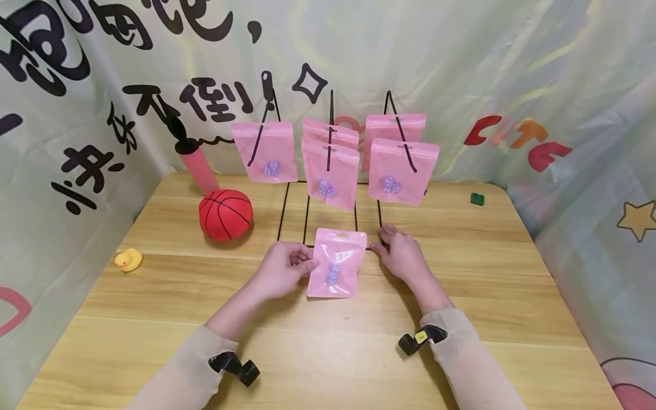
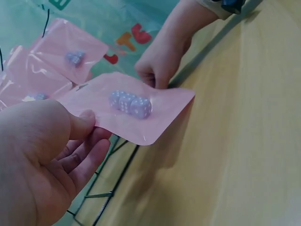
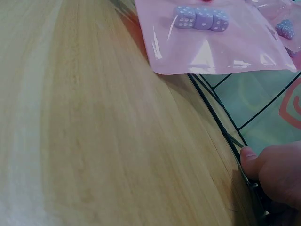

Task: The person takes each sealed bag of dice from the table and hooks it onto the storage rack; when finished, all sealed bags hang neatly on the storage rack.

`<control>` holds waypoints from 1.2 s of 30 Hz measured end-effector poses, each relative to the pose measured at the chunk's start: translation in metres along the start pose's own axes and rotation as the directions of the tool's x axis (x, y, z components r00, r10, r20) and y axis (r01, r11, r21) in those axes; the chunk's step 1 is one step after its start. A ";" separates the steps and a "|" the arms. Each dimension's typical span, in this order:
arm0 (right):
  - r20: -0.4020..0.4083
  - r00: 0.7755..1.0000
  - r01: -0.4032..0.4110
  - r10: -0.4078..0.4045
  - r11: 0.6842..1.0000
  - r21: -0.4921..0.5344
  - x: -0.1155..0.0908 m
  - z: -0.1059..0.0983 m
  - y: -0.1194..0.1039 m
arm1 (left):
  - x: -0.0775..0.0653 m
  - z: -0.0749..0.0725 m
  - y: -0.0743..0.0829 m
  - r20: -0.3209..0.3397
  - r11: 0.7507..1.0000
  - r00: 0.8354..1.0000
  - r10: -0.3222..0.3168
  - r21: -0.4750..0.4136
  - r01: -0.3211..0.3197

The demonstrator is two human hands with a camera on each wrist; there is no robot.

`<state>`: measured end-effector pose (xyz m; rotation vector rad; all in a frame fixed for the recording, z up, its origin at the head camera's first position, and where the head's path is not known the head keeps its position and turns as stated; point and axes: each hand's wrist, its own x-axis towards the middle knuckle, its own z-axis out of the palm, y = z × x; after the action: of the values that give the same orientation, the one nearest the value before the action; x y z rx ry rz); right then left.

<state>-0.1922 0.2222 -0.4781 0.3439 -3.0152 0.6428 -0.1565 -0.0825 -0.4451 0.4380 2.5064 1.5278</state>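
My left hand (image 1: 284, 272) pinches the left edge of a pink zip bag (image 1: 347, 256) between thumb and fingers. Inside the bag, three pale purple dice (image 2: 130, 103) sit in a row. The bag is held in front of a black wire rack (image 1: 281, 219). At the rack's front right corner, my right hand (image 1: 405, 257) grips the base wire, its thumb (image 3: 249, 160) against the wire in the right wrist view. Several similar pink bags hang from the rack's prongs: one on the left prong (image 1: 261, 136), others on the middle and right prongs, with dice inside.
A red toy basketball (image 1: 225, 215) stands left of the rack, before a pink cylinder with a black top (image 1: 200, 168). A yellow rubber duck (image 1: 129, 260) sits at the table's left edge, a small green block (image 1: 477, 199) at the back right. Printed curtains (image 1: 451, 68) surround the table.
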 end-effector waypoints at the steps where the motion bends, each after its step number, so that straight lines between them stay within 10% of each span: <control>1: 0.002 1.000 -0.001 0.001 1.000 0.003 0.000 0.000 0.000 | 0.000 -0.002 0.001 -0.010 1.000 1.000 0.009 0.012 -0.009; 11: 0.014 1.000 0.001 -0.001 1.000 0.015 0.000 0.001 0.001 | -0.006 -0.026 0.009 -0.041 0.994 0.993 0.112 0.012 -0.112; 20: 0.017 1.000 -0.007 0.007 1.000 0.031 -0.002 0.001 0.001 | -0.009 -0.056 0.019 -0.143 0.954 0.946 0.289 -0.041 -0.298; 36: 0.022 0.999 -0.023 0.023 0.999 0.028 -0.003 0.000 0.000 | -0.018 -0.119 0.035 -0.317 0.926 0.888 0.334 -0.063 -0.371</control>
<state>-0.1895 0.2227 -0.4781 0.3196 -3.0377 0.6885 -0.1692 -0.1727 -0.3596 0.7277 2.6412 2.0108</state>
